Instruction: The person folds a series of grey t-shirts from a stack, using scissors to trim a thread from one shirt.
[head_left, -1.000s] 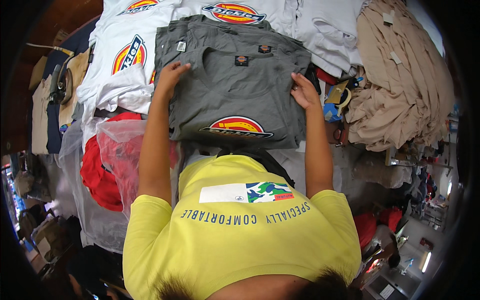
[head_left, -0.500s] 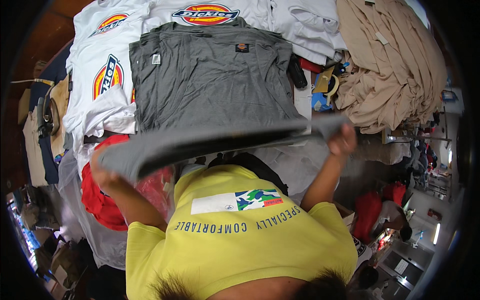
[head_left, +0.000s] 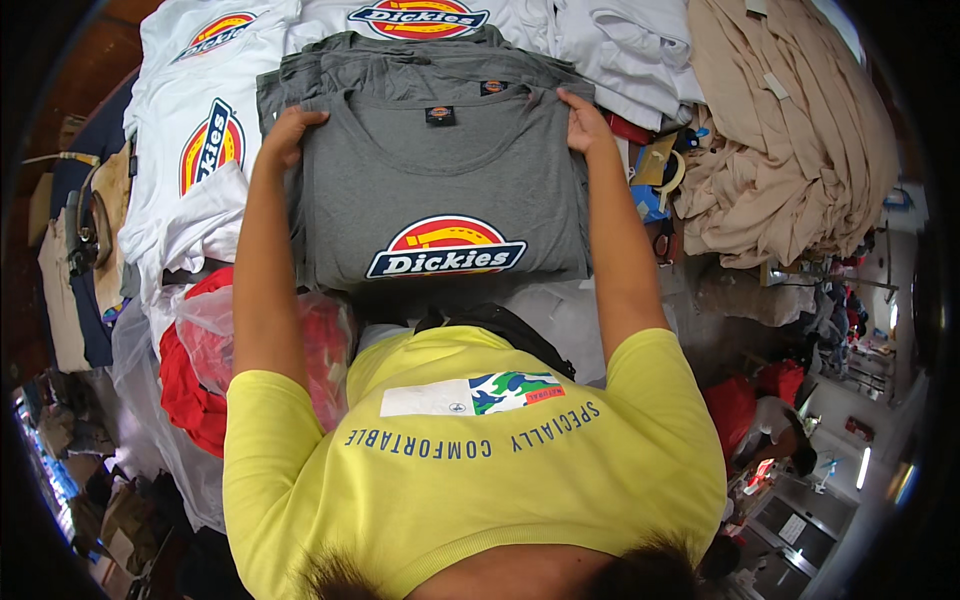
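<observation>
Head view, nearest the lens: the person's yellow shirt (head_left: 470, 470) with a small patch on the chest, a black strap just above it; to the person's left lie red garments in a clear plastic bag (head_left: 215, 340); both bare forearms reach forward over a folded grey T-shirt (head_left: 440, 200) with a red, yellow and blue oval logo, lying flat on top of a stack of grey shirts; the left hand (head_left: 287, 132) grips its left shoulder corner, fingers curled over the edge; the right hand (head_left: 585, 125) grips the right shoulder corner the same way; beyond and to the left lie white T-shirts (head_left: 200, 140) with the same kind of logo; to the right, a pile of beige garments (head_left: 790, 150); between them and the grey stack, small clutter I cannot make out.
</observation>
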